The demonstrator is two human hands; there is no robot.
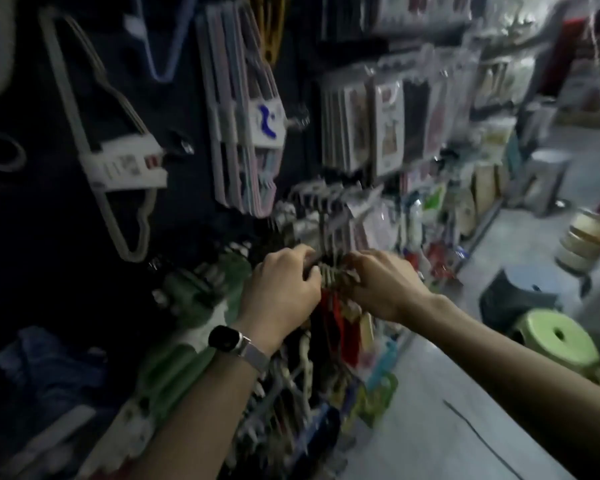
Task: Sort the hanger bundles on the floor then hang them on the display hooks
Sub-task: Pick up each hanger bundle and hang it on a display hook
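Note:
Both my hands meet at a hanger bundle (333, 306) at the middle of the dark display wall. Its pale hook ends show between my fingers, and red and dark hanger bodies hang below. My left hand (281, 289), with a watch on the wrist, grips the bundle's top from the left. From the right, my right hand (381, 285) closes on the same hook ends. The display hook under my fingers is hidden. The picture is blurred.
Grey hanger bundles (118, 161) and pastel hanger bundles (246, 133) hang above on the wall. Green hanger packs (194, 296) hang at lower left. Packaged goods (388, 126) line the shelves to the right. A green stool (558, 337) and a dark stool (513, 296) stand on the grey floor.

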